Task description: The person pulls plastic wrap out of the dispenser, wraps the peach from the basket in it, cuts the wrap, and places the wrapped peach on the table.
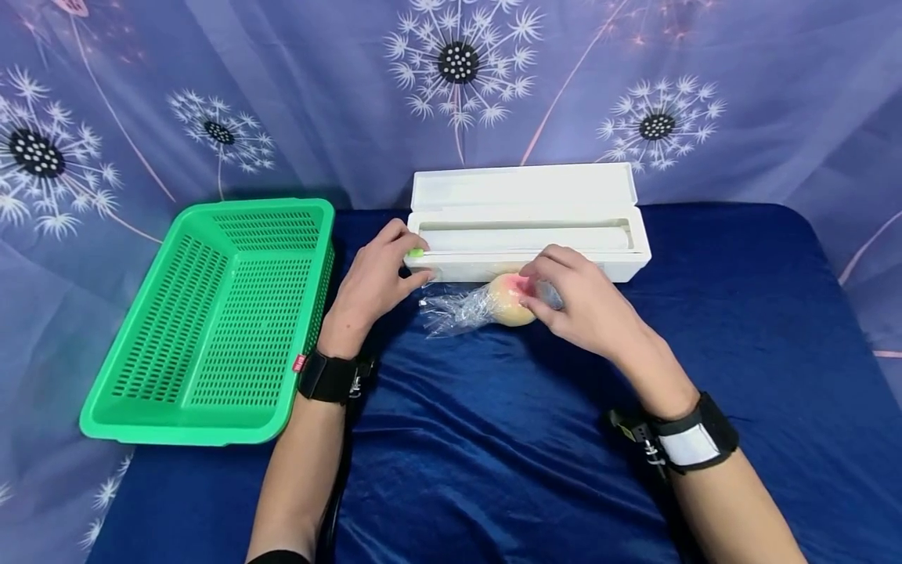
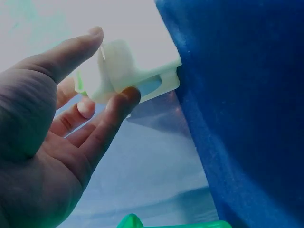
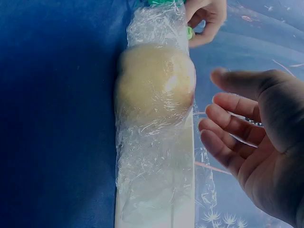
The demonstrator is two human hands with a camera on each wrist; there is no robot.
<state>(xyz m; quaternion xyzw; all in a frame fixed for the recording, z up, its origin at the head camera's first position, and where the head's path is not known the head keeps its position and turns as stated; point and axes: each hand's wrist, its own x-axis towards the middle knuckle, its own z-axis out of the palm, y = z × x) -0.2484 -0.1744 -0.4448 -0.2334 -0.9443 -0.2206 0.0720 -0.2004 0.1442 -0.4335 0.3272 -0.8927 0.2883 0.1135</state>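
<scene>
A white cling film box (image 1: 528, 268) stands at the back of the table, its lid up and a pale roll inside. My left hand (image 1: 377, 270) holds the box's left end, thumb at the front, beside a green slider (image 1: 416, 252); the left wrist view shows fingertips at the end (image 2: 123, 61). Just in front of the box lies a peach (image 3: 154, 85) wrapped in clear film (image 1: 454, 309), loose film trailing to both sides. My right hand (image 1: 581, 301) overlaps the peach's right side from above. In the right wrist view its loosely bent fingers (image 3: 228, 128) are apart from the fruit.
A green plastic basket (image 1: 299, 368) with slotted walls stands on the left, close to my left forearm. Dark blue cloth (image 1: 493, 454) covers the table. Behind the box hangs a purple curtain (image 1: 317, 94) with a dandelion print.
</scene>
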